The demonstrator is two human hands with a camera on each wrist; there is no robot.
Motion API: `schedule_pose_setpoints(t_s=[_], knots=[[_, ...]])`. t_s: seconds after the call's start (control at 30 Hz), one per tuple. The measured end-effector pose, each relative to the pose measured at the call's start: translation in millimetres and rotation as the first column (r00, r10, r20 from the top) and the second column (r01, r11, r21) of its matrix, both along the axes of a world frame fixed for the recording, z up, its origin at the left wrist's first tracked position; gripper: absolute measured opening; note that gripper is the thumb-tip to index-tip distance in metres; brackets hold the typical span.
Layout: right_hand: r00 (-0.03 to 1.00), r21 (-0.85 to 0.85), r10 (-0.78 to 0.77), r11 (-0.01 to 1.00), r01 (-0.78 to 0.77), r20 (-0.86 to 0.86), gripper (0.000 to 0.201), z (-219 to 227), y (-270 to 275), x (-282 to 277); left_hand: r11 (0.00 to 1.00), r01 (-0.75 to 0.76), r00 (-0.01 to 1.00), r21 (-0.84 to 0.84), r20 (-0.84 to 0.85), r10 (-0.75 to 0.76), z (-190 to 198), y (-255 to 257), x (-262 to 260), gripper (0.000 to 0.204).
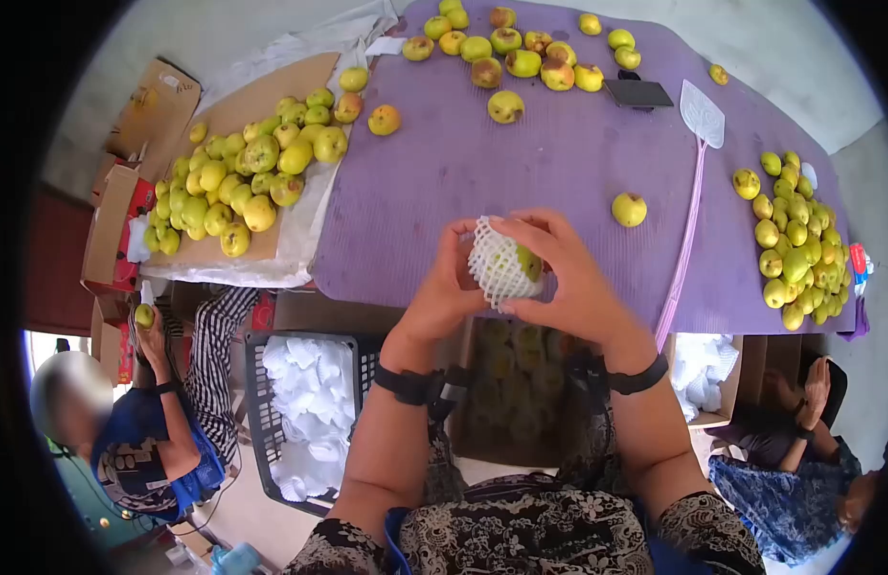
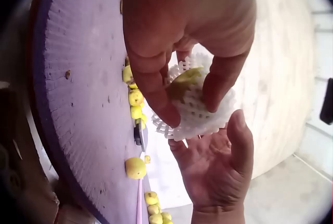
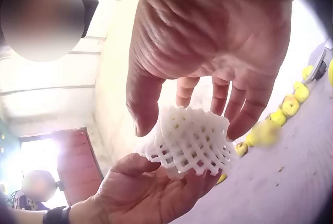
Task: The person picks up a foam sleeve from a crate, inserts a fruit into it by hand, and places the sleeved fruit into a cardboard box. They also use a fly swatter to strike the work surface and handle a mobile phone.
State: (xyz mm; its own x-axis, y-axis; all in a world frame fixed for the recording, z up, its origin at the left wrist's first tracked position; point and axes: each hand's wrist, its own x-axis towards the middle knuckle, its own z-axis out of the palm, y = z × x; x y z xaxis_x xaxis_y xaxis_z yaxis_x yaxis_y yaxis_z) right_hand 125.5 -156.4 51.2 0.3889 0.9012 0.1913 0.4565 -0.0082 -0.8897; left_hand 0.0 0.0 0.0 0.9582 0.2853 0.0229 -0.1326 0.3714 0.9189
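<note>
Both hands are over the near edge of the purple-covered table, at a yellow-green apple (image 1: 528, 262) in a white foam net sleeve (image 1: 497, 266). My left hand (image 1: 444, 287) grips the sleeved apple from the left, thumb on one side and fingers on the other. On the right side, my right hand (image 1: 583, 283) curves round it, its thumb at the sleeve's lower edge and its fingers over the top. In the left wrist view, bare apple skin (image 2: 183, 82) shows between my left fingers. The foam mesh (image 3: 190, 141) hides most of the fruit in the right wrist view.
Apples lie in a left heap (image 1: 243, 177), a right pile (image 1: 798, 249) and a back group (image 1: 521, 57). A pink-handled fly swatter (image 1: 701, 115) and a dark flat object (image 1: 639, 93) lie on the table (image 1: 415, 201). Below are a crate (image 1: 257, 402) of foam sleeves and a box of apples. People sit at both sides.
</note>
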Motion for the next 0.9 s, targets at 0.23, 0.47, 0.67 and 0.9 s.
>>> schedule_pose_setpoints(t_s=[0.23,0.47,0.67,0.9], knots=[[0.995,0.014,-0.004,1.000,0.005,-0.100,0.057,-6,-9,-1,0.987,0.096,0.995,-0.129,0.025,-0.094,8,0,-8,0.089],[0.749,0.156,0.345,0.937,-0.313,-0.565,0.057,-10,-33,-19,0.979,-0.168,0.985,-0.118,0.028,0.173,5,30,-37,0.055],[0.785,-0.395,0.473,0.684,-0.613,-0.400,0.057,-114,-43,-69,0.902,-0.393,0.914,-0.178,0.031,0.404,1,40,-61,0.037],[0.877,-0.819,0.458,0.440,-0.367,-0.147,0.060,-265,-74,-124,0.858,-0.499,0.864,-0.119,0.012,0.504,1,46,-75,0.038]])
